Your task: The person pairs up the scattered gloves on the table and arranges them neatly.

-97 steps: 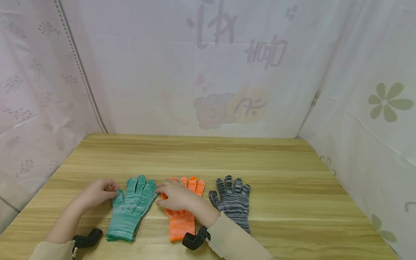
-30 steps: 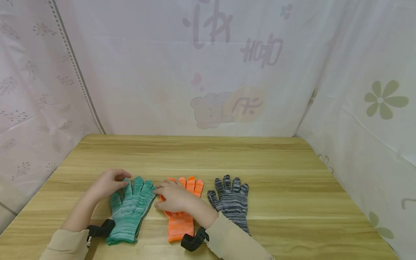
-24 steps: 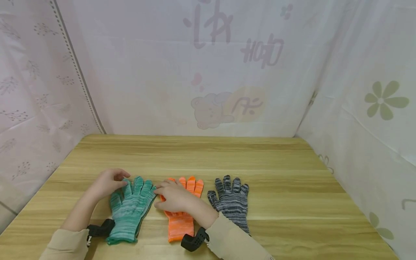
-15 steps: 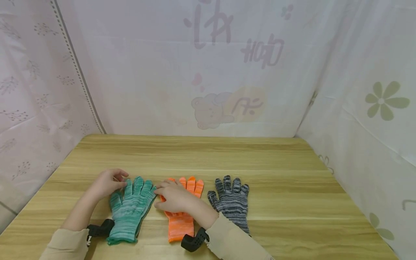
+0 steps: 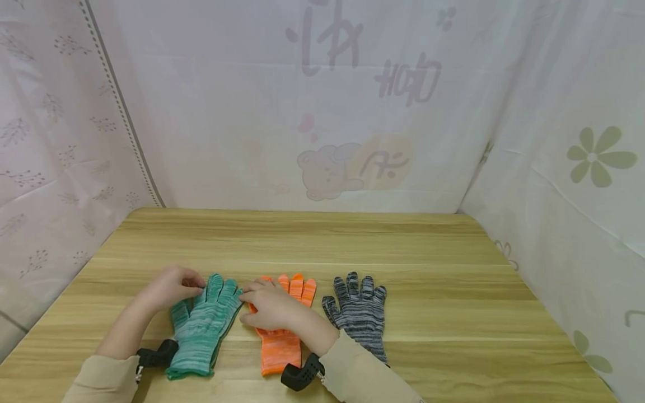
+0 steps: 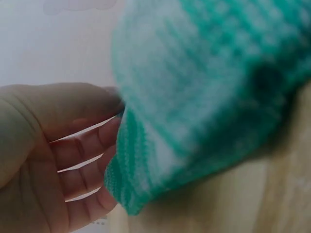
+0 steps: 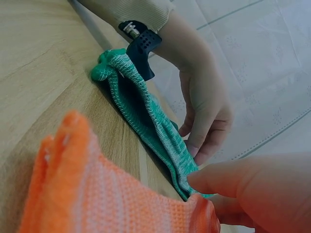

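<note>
A green-and-white knit glove (image 5: 204,327) lies on the table at left, its fingers pointing away. My left hand (image 5: 168,288) pinches one of its fingers between thumb and fingertips; in the left wrist view the thumb (image 6: 80,104) meets the cloth's edge. My right hand (image 5: 269,305) reaches over an orange glove (image 5: 280,355), hiding part of it. The right thumb (image 7: 218,179) and fingers pinch the green glove's far right edge, near a fingertip. In the right wrist view the green glove's side gapes between its two layers.
A black-and-grey striped glove (image 5: 360,313) lies to the right, its cuff partly behind the right sleeve (image 5: 370,372). Black wrist cameras (image 5: 302,374) hang below the wrists. Pale printed curtains (image 5: 227,112) enclose the wooden table (image 5: 428,252) at back and sides.
My left hand has moved from the green glove's thumb to a neighbouring finger, then slightly right along it, covering its tip. The right hand stays almost still.
</note>
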`<state>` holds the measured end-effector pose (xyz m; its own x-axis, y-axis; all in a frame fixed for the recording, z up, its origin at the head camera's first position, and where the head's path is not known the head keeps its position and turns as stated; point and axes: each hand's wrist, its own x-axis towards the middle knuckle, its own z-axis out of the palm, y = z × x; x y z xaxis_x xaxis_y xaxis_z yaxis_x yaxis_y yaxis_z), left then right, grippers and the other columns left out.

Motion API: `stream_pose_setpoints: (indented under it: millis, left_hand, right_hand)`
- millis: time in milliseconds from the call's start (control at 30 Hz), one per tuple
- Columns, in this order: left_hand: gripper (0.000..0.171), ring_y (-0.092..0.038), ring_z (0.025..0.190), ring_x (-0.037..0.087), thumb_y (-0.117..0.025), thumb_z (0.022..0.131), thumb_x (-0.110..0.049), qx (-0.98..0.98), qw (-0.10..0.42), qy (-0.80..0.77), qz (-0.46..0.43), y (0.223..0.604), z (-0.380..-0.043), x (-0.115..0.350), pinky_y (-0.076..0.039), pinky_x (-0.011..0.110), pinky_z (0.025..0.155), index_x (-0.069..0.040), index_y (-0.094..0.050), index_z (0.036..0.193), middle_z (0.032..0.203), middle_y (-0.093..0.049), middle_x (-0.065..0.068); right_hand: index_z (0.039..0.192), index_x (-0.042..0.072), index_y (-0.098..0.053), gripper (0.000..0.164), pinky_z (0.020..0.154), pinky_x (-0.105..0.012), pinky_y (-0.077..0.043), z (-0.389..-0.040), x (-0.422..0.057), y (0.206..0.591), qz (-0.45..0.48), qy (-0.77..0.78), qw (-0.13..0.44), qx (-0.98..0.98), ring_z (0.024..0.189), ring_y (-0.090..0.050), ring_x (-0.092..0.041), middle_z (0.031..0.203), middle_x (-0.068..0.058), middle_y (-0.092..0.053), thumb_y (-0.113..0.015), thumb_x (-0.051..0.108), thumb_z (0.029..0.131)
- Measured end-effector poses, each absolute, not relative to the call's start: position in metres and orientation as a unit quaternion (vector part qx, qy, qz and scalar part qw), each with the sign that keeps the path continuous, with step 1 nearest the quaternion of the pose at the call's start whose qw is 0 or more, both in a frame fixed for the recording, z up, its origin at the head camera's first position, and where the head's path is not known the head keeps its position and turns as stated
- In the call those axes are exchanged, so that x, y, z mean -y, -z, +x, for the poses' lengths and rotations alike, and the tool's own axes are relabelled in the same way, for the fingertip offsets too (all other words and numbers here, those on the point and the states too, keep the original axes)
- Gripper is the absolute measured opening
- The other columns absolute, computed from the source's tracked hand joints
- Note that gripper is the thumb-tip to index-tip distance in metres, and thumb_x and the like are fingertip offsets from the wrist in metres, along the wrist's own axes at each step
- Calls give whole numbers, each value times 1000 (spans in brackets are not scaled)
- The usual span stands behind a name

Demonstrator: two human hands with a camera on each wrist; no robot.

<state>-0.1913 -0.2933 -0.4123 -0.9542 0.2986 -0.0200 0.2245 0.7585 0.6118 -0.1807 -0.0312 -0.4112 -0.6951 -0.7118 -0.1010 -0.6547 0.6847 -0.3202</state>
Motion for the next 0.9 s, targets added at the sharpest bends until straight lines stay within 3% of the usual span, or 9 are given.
stream_pose_setpoints:
  millis: [133, 267, 533, 900]
  left_hand:
    - [10, -57, 79, 17, -69, 87, -8, -936, 69, -314, 142, 412, -190, 292, -49, 36, 68, -2, -70, 95, 85, -63, 1]
    - [12, -55, 79, 18, -68, 88, -10, -937, 48, -310, 155, 408, -189, 287, -48, 35, 66, -2, -68, 97, 86, -61, 1]
    - [8, -55, 99, 30, -67, 89, -8, -936, -13, -291, 198, 402, -188, 279, -48, 50, 80, -10, -69, 97, 104, -62, 4]
    - [13, -57, 101, 31, -67, 89, -7, -923, 14, -312, 226, 411, -190, 281, -47, 52, 84, -6, -69, 103, 107, -64, 6]
  right_hand:
    - [138, 20, -55, 47, 112, -51, -17, -181, 31, 412, -376, 127, 108, -912, 139, -27, -20, 146, 5, -41, -60, 39, 95]
    - [138, 20, -54, 48, 111, -52, -18, -182, 32, 413, -376, 119, 104, -913, 141, -24, -22, 149, 4, -37, -59, 39, 95]
    - [139, 22, -53, 49, 111, -52, -19, -182, 33, 412, -374, 97, 99, -917, 141, -23, -23, 150, 4, -36, -58, 41, 95]
    - [139, 21, -53, 49, 111, -52, -18, -180, 33, 412, -374, 91, 100, -918, 141, -23, -23, 149, 3, -37, -58, 41, 95]
